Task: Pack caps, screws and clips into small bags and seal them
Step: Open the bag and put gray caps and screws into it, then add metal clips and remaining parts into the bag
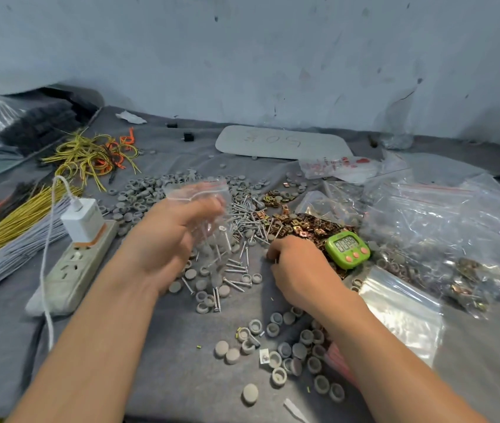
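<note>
My left hand [169, 236] holds a small clear zip bag [209, 206] upright above the table, its mouth at the top; a few grey caps and a screw show inside it. My right hand [297, 267] rests knuckles-up on the cloth beside the brass clips [309, 224], fingers curled over small parts that I cannot make out. Silver screws [245, 218] lie in a heap between the hands. Grey caps [141, 193] are spread behind the bag, and more grey caps [288, 352] lie near the front.
A green timer [348, 248] stands right of my right hand. Clear bags [444, 224], some filled, pile up at the right. A power strip [80, 264] with a white charger lies at the left, next to bundles of wires [13, 230]. A grey plate [282, 141] lies at the back.
</note>
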The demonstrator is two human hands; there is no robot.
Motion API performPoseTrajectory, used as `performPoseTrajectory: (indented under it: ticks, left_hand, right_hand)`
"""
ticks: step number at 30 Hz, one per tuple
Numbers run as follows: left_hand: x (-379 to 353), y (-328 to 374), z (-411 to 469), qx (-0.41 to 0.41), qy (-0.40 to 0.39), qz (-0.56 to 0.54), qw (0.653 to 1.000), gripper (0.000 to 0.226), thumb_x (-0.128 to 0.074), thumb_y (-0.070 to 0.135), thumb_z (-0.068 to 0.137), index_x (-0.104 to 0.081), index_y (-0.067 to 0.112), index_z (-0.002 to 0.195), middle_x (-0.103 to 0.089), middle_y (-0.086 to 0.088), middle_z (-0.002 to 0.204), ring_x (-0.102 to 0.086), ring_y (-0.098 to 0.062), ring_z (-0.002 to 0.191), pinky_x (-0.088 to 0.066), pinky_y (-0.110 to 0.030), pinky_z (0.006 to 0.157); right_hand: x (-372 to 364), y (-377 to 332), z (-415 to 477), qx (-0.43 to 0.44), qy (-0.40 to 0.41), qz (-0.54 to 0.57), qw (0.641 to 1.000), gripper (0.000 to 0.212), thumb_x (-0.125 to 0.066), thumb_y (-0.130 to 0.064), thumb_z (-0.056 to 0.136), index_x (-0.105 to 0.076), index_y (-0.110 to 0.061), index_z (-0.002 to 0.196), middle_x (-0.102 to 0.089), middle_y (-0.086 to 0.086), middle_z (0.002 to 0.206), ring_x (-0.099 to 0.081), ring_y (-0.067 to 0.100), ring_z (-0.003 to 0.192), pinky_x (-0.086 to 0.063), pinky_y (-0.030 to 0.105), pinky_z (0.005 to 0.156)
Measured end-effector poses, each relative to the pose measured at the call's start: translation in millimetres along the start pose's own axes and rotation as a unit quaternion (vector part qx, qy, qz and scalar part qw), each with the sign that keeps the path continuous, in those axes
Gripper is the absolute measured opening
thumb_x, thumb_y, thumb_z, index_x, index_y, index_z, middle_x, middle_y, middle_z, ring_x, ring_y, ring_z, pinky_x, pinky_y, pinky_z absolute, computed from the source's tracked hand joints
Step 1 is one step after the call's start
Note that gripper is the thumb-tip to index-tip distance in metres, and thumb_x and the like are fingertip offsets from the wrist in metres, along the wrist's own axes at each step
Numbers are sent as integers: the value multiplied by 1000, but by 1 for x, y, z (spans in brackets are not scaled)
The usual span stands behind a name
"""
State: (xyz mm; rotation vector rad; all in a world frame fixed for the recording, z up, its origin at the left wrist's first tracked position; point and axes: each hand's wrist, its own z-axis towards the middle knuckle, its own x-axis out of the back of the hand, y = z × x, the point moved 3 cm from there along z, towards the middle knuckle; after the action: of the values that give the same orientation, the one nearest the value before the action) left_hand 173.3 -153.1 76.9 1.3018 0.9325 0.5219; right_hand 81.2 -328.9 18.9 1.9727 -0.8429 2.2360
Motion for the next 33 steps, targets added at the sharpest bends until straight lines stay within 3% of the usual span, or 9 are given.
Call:
performPoseTrajectory:
  ticks: [4, 7, 15, 17, 19, 22, 24, 29, 33]
  left_hand:
    - [5, 0, -1, 26, -45, -127, 991, 17, -78, 13, 75, -73, 12, 90, -71, -2, 91, -71, -15, 86, -55, -42, 95]
    - [3, 1, -1, 38, -51, -200, 978, 13, -75, 10, 76, -73, 12, 89, -71, -2, 89, -70, -15, 86, -54, -43, 104]
    - [-1, 3, -2, 41, -30, -225, 973, 12, -68, 11, 81, -68, 10, 93, -70, -4, 86, -70, -19, 85, -59, -44, 95]
    - [-2, 5, -3, 27, -47, -178, 982, 11, -68, 12, 83, -67, 11, 93, -69, -3, 87, -68, -18, 87, -55, -44, 100]
    - [-6, 5, -4, 0, -66, -79, 995, 13, -69, 13, 84, -68, 10, 97, -69, -2, 89, -66, -16, 88, -51, -42, 99]
    - [-15, 2, -6, -64, 8, 116, 991, 26, -77, 5, 81, -69, 15, 104, -77, 3, 94, -72, -14, 88, -56, -31, 84]
    - [-25, -2, -8, -120, 42, 273, 954, 35, -82, 6, 80, -67, 27, 103, -77, 8, 92, -74, -10, 82, -59, -26, 72]
    - [-42, -15, -12, -139, 11, 444, 885, 48, -86, 19, 67, -59, 42, 100, -72, 23, 88, -67, 2, 75, -52, -29, 64]
    - [-40, -15, -12, -129, -18, 352, 927, 47, -83, 2, 72, -63, 30, 104, -75, 12, 90, -69, -4, 75, -52, -18, 65]
  right_hand:
    - [2, -2, -1, 0, 6, -17, 1000, 14, -59, -6, 91, -65, -17, 98, -65, 5, 98, -60, 27, 86, -45, 32, 68]
    - [4, -4, -4, -16, 4, -13, 1000, 19, -56, -1, 87, -66, -15, 96, -67, 7, 95, -61, 29, 84, -43, 31, 66]
    - [16, -2, -10, -43, 65, -33, 996, 30, -54, 1, 84, -57, -26, 95, -59, -1, 87, -55, 28, 79, -39, 33, 64]
    - [29, -2, -10, -32, 139, 68, 987, 31, -58, 2, 87, -59, -29, 89, -64, -6, 85, -59, 19, 78, -40, 30, 62]
    - [48, -7, -12, 11, 205, 229, 952, 28, -65, 2, 88, -63, -25, 81, -65, -9, 73, -60, 8, 68, -44, 23, 59]
    - [79, -21, -23, 102, 250, 384, 883, 23, -69, 3, 82, -66, -19, 77, -68, 0, 71, -62, 17, 64, -52, 33, 60]
    - [90, -32, -30, 150, 250, 396, 871, 21, -72, 1, 81, -67, -19, 78, -68, 0, 73, -62, 23, 65, -52, 33, 60]
    - [76, -44, -34, 148, 203, 251, 935, 30, -78, 0, 79, -68, -28, 73, -67, -16, 70, -59, -2, 66, -40, 9, 61]
    - [73, -35, -33, 125, 235, 313, 912, 30, -69, 2, 82, -73, -27, 76, -72, -19, 73, -67, -1, 71, -43, 7, 62]
